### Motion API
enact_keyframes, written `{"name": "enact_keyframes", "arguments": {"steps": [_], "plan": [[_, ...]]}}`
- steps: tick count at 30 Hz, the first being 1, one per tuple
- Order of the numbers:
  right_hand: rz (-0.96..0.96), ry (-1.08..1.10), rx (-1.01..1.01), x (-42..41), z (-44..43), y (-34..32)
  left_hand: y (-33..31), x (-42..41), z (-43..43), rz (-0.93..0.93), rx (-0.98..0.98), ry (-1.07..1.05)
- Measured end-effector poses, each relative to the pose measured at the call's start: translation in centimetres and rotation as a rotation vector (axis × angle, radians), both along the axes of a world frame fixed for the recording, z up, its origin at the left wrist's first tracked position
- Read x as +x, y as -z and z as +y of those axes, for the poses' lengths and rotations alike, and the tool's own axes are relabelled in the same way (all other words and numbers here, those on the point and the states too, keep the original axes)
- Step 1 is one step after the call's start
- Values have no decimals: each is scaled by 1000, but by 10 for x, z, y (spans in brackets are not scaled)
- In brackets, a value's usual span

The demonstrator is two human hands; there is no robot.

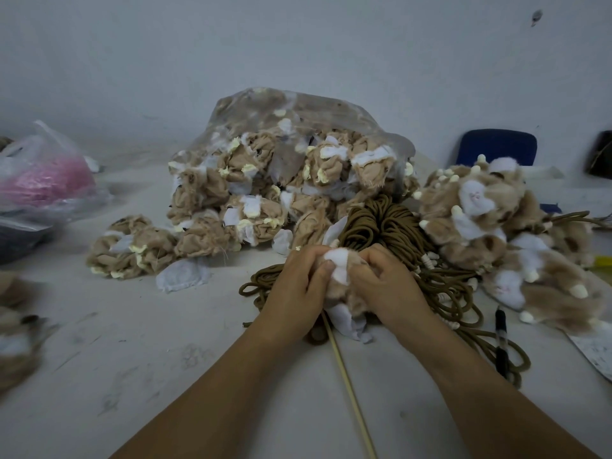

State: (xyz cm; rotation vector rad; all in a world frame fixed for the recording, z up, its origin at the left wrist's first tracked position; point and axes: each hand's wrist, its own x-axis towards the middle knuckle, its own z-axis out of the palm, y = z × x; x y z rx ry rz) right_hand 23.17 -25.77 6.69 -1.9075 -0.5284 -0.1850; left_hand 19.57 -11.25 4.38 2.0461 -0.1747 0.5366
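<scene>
**Little plush skin, all scrunched up**

The plush toy skin (pixel 341 271) is a small crumpled bundle: tan fur, a fluffy white patch on top, and pale lining fabric spilling out underneath onto the table. It's squeezed between the left hand (pixel 298 293) and right hand (pixel 385 286). A thin pale wooden stick (pixel 348 382) slants from under it toward the camera, with its far end hidden.
</scene>
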Motion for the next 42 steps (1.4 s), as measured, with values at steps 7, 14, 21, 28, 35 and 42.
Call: {"name": "enact_keyframes", "arguments": {"steps": [7,14,21,28,35,42], "plan": [[280,-218,266,-13,0,-6,-4,-5,-3,118,-338,98],[-7,-37,60,-4,1,2,-13,-8,-4,193,-542,223],[-402,27,-207,-3,2,9,-11,-8,0,307,-656,230],[-535,317,-234,-9,9,9,-8,-2,-7,206,-710,44],[-362,224,-98,-16,23,18,-10,-3,-5,206,-822,33],[-242,192,90,-10,22,19,-12,-4,-8,327,-1006,226]]}}
